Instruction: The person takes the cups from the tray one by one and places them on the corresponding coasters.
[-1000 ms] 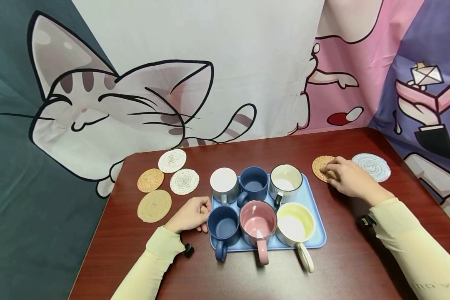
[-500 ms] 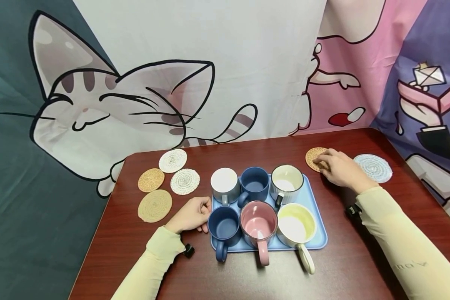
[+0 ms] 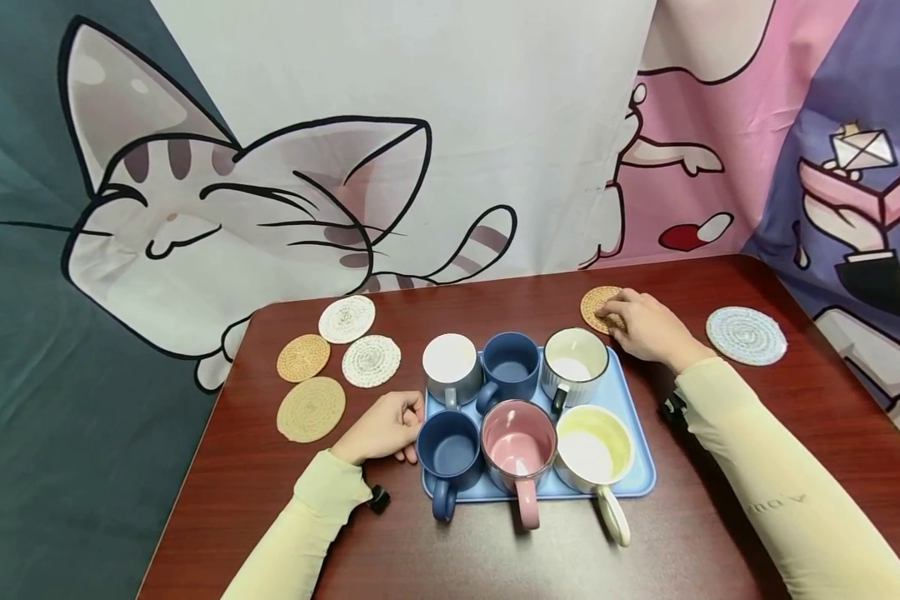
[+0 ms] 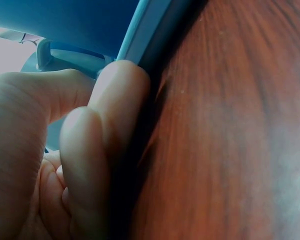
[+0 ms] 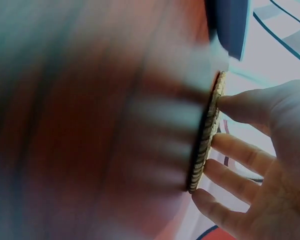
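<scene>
My right hand (image 3: 645, 325) lies flat on a brown woven coaster (image 3: 595, 302) on the dark red table, just behind the blue tray (image 3: 633, 417). In the right wrist view its straight fingers (image 5: 240, 155) press the top of the coaster (image 5: 206, 140) and the thumb touches the rim. My left hand (image 3: 382, 429) rests on the table as a curled fist against the tray's left edge. The left wrist view shows its bent fingers (image 4: 90, 150) touching the tray's rim (image 4: 150, 30) and holding nothing.
Several mugs stand on the tray: grey-white (image 3: 450, 367), blue (image 3: 508, 362), ribbed white (image 3: 573, 358), blue (image 3: 447, 450), pink (image 3: 517, 442), cream (image 3: 592, 446). Several coasters lie at the left (image 3: 311, 409), and a pale blue one (image 3: 746, 335) at the right. A cartoon cloth hangs behind.
My right hand has slid the brown coaster left and away, from beside the pale blue coaster to behind the tray's far right corner. The left hand has stayed put.
</scene>
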`<state>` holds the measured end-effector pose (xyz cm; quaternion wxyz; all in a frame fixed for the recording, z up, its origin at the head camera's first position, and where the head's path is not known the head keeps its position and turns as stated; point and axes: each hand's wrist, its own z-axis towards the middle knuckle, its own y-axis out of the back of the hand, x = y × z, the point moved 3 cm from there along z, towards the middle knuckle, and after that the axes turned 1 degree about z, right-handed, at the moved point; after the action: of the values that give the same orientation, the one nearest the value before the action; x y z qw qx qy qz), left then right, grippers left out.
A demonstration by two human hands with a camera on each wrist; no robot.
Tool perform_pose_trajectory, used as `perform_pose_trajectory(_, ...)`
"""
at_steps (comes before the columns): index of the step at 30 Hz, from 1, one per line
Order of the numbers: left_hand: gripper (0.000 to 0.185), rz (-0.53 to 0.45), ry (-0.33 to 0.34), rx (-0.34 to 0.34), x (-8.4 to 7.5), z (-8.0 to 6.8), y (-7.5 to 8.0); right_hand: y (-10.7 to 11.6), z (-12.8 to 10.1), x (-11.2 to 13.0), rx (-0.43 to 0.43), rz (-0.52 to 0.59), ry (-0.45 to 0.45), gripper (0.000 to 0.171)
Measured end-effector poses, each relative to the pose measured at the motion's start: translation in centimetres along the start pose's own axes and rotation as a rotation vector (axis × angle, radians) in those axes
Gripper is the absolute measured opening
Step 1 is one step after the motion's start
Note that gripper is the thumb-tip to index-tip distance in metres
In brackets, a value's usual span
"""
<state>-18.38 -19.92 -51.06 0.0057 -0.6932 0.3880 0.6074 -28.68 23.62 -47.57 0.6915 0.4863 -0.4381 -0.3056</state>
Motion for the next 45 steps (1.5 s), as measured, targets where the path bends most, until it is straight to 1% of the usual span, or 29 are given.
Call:
perform_pose_trajectory(5,0.015,0.007,-0.005,-0.002,0.1,0.1,0.1,-0.4,1.0,0.6,0.023,-0.006,0.003,0.035)
perform_pose_trajectory(9,0.017,0.013,-0.015,-0.004,0.1,0.1,0.1,-0.4,1.6,0.9,0.030,-0.003,0.032,0.034)
perform_pose_trajectory(12,0.017,0.015,-0.014,-0.002,0.2,0.1,0.1,-0.4,1.8,1.1,0.026,0.005,0.050,0.034)
perform_pose_trajectory(20,0.016,0.019,-0.008,0.000,0.1,0.2,0.1,-0.5,1.7,1.3,0.031,0.004,0.041,0.035)
perform_pose_trajectory(29,0.017,0.013,-0.023,0.008,0.1,0.5,-0.1,-0.3,1.3,0.9,0.034,0.007,0.023,0.037)
perform_pose_trajectory(33,0.017,0.004,-0.020,0.009,0.1,0.5,-0.1,-0.2,1.2,0.9,0.037,0.004,0.034,0.037)
perform_pose_trajectory(39,0.016,0.007,-0.013,0.002,0.1,0.4,-0.1,0.1,0.7,0.8,-0.003,0.021,0.054,0.038)
perform_pose_trajectory(45,0.015,0.013,-0.001,0.002,0.2,0.1,0.0,0.8,-0.8,0.2,-0.046,0.032,0.072,0.039)
